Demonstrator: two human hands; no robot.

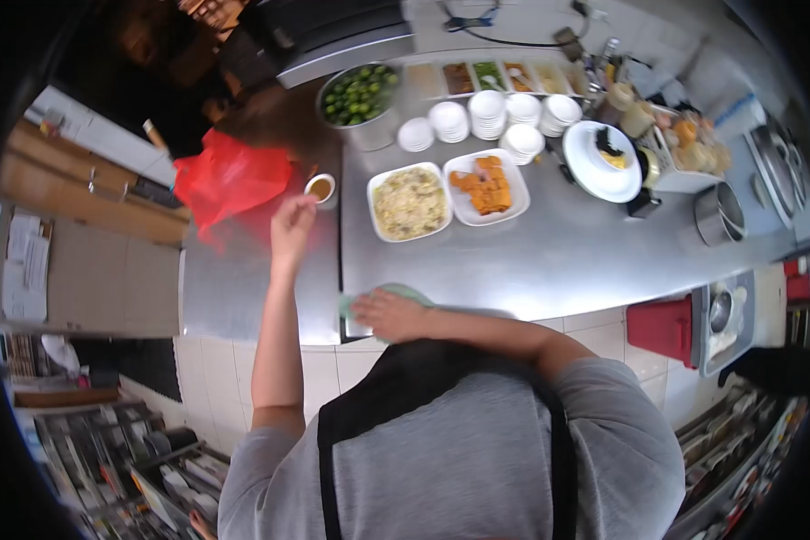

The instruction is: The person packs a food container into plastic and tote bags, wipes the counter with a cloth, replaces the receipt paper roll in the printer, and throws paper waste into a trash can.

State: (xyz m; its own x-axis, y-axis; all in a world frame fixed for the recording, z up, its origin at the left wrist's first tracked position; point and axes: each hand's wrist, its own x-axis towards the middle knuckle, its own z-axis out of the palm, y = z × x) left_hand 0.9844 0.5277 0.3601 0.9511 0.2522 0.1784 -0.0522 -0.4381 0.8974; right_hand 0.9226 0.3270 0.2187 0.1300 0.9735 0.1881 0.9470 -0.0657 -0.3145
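Firstly, at the table's (504, 270) near edge, the right hand (391, 315) lies spread on a green cloth (412, 292), likely soft. Farther in, toward the left end, the left hand (292, 225) is at a sauce cup (328, 199); whether gripped, I cannot tell. I judge it light, spillable: hold its sides.

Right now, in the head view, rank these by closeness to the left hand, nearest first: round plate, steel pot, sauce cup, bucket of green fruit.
From the left hand:
1. Sauce cup, by the fingertips.
2. Bucket of green fruit, toward the back.
3. Round plate, well to the right.
4. Steel pot, farther right.
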